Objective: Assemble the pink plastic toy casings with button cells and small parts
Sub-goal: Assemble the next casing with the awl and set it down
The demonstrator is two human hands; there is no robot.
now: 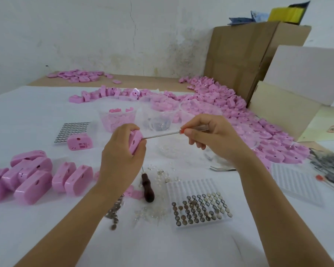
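Where the white table (37, 228) comes nearest me, a clear tray of button cells (201, 209) lies at 5 o'clock, part filled. Loose cells (114, 211) trail at 7 o'clock, with a scatter of clear small parts (152, 212) between the two. Just beyond, at 6 o'clock, a dark wooden-handled tool (148, 189) lies point away from me. A cluster of closed pink casings (33, 182) stands on edge at 9 o'clock. An empty ribbed tray (297, 182) sits at 4 o'clock.

Centre: my left hand (121, 151) is curled round one pink casing (135, 140), held up off the table. My right hand (206, 132) pinches the clear, red-collared handle of a screwdriver (162, 134), its tip touching the casing's face. Nothing lies between hands and work.

A metal hand tool (222, 168) lies under my right wrist, mostly hidden. At 10 o'clock a single casing (79, 143) rests on a second sheet of cells (73, 130).

At 12 o'clock, clear tubs (117, 116) hold pink bits. A heap of pink casings (239, 112) runs from 1 to 3 o'clock, against a cardboard box (249, 58) and a white board (307, 74). A smaller far pile (75, 76) lies at 11 o'clock.

Writing: a red label (333, 129) on a card flap at 3 o'clock, too small to read.
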